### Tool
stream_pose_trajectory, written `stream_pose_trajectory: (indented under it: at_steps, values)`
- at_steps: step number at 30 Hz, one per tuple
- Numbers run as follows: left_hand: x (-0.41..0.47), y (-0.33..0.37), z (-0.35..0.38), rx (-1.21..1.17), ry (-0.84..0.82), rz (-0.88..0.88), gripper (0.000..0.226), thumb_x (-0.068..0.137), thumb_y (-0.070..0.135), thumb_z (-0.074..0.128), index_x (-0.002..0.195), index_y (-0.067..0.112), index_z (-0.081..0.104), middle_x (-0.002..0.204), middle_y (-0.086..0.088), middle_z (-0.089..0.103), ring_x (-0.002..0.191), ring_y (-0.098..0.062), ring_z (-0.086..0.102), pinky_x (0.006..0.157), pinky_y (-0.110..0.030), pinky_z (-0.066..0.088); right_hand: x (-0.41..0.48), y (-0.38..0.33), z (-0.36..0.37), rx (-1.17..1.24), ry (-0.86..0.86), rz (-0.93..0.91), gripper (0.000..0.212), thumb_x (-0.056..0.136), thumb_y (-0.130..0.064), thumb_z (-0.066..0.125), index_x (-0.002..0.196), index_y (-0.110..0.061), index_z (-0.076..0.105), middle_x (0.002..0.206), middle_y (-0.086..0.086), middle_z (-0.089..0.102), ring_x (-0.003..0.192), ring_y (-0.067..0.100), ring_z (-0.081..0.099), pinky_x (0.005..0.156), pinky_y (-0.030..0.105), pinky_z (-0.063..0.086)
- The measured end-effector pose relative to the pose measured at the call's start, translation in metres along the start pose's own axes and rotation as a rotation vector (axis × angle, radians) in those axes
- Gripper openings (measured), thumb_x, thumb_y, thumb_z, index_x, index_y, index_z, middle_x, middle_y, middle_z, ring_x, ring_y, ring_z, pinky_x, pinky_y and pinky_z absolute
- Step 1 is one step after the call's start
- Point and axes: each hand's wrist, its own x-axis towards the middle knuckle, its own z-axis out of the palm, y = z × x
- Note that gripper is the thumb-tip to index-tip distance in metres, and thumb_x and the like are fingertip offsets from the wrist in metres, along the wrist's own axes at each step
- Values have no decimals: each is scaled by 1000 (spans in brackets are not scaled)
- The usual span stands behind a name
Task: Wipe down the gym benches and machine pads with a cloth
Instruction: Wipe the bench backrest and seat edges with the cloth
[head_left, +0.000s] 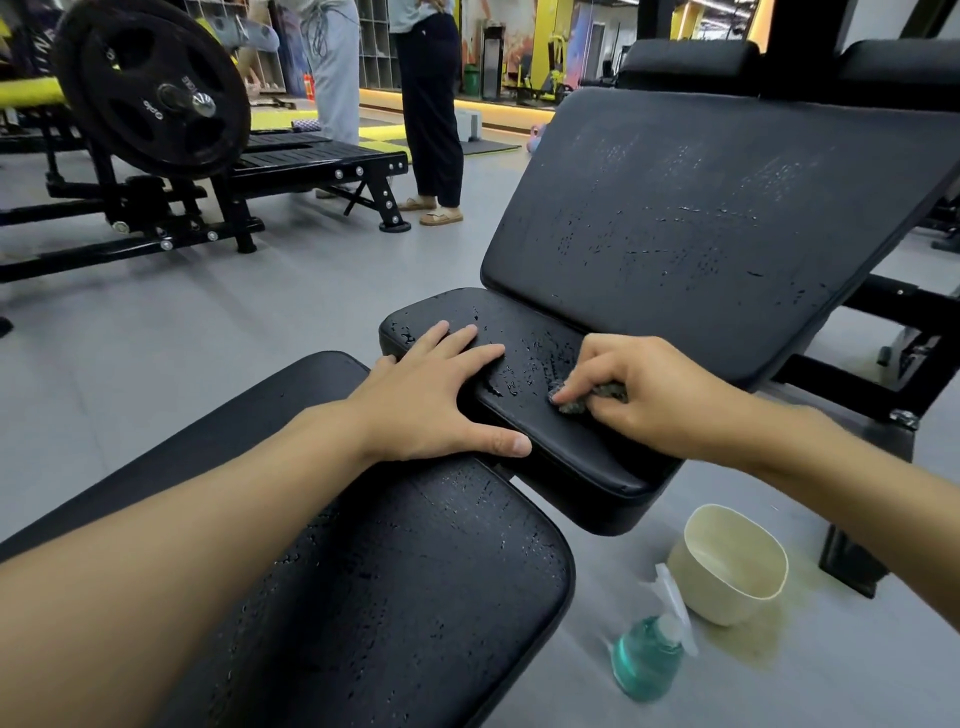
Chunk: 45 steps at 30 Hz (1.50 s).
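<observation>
From the head camera, the left hand (441, 395) lies flat with straight, spread fingers on the small padded surface (561, 447). This sits between the long seat pad (415, 571) and the tilted back pad (701, 218). The right hand (644, 400) curls its fingers round a crumpled grey cloth (597, 395) and presses it onto the same surface, apart from the left hand. Droplets speckle all three pads. On the floor to the right, a teal spray bottle (647, 660) and a cream bowl (727, 566) sit just beside each other.

Grey gym floor (208, 338), yellow-lit cubby shelves (375, 52) behind.
</observation>
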Motion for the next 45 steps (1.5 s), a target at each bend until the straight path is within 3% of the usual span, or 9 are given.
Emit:
stream_pose_trajectory:
  at_steps: [4,9,15,24,28,33,38,45]
  values:
    - [-2,4,-2,15,1,-5,121,49,96,46,155,47,14,166,19,-1,151,-3,-11,120,-58,15,32,-4,8,-85,18,51,33,84,3,57,95,-20,78,101,-8,59,88,13,58,88,31,45]
    - [-2,2,-1,9,4,-3,123,47,98,44,155,48,14,166,19,-1,151,-3,-10,120,-59,14,-6,-10,1,19,-24,-22,34,83,5,60,93,-22,79,95,-7,64,88,11,62,84,24,47]
    - [-3,4,-1,14,3,-9,123,47,98,44,155,47,14,166,19,0,151,-3,-10,120,-58,14,20,-18,15,-17,27,8,34,83,4,57,96,-19,79,95,-3,63,88,18,61,86,33,47]
    - [-1,2,0,12,19,-4,124,47,101,48,155,47,16,165,20,1,151,-2,-9,119,-56,15,18,-31,25,-4,20,-58,34,81,2,54,93,-18,79,99,-6,65,88,11,60,86,29,46]
    - [2,-1,3,19,33,3,125,44,101,44,154,48,16,166,19,2,151,-3,-8,118,-57,15,-24,-27,6,66,-46,-117,36,72,-6,49,85,-23,79,93,-14,65,82,3,61,77,16,46]
    - [-2,2,1,8,30,-4,121,48,97,47,154,47,17,166,19,3,151,-3,-8,119,-57,14,12,-14,11,-41,33,7,36,81,5,57,93,-21,79,101,-7,65,85,6,58,82,19,42]
    - [-1,0,1,0,36,4,123,46,98,46,154,47,18,166,19,4,151,-3,-7,118,-57,14,-34,-20,-4,67,-37,-69,32,75,-2,56,86,-21,79,96,-12,66,84,0,61,76,7,40]
    - [0,0,1,10,34,11,126,42,102,40,153,49,17,165,21,4,151,-1,-7,119,-56,16,-9,-12,2,-1,18,32,34,80,3,59,91,-22,79,100,-11,65,88,7,61,83,14,43]
